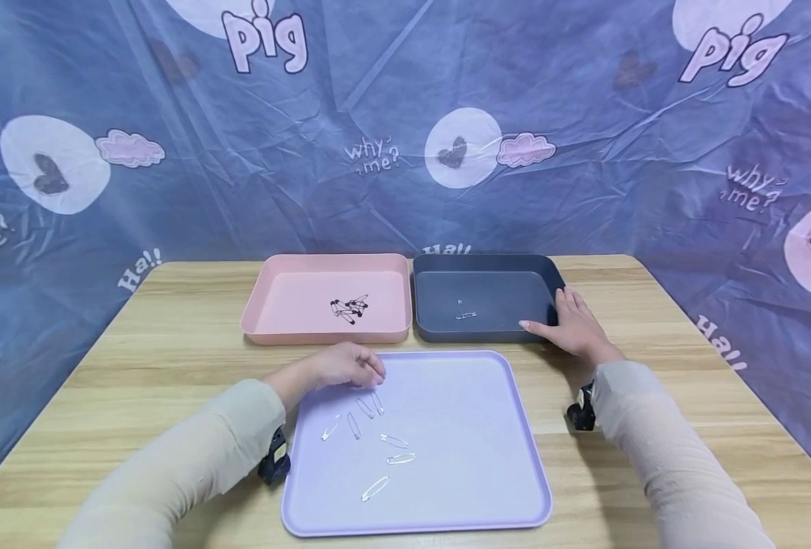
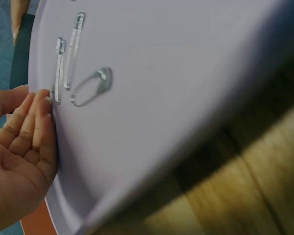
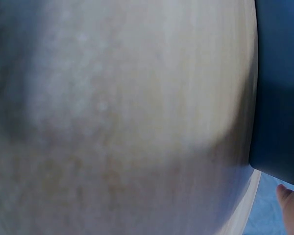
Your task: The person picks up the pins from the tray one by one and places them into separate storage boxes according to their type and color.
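My left hand [image 1: 347,366] is at the far left rim of a lavender tray [image 1: 460,435], fingers loosely bent, with no object visible in them. In the left wrist view its fingertips are right beside silver safety pins [image 2: 73,49]. Several more silver safety pins [image 1: 401,459] lie scattered over the tray's left half. My right hand [image 1: 577,328] rests on the near right corner of a dark blue tray [image 1: 488,335], thumb at the front rim and fingers spread along the right side. A few silver safety pins [image 1: 467,315] lie in that tray. Only a fingertip or so shows in the right wrist view.
A pink tray [image 1: 326,338] with a cluster of black safety pins [image 1: 347,307] stands left of the dark blue tray, behind the lavender one. All three are on a wooden table [image 1: 172,335]. A blue printed cloth [image 1: 378,91] hangs behind and along the sides.
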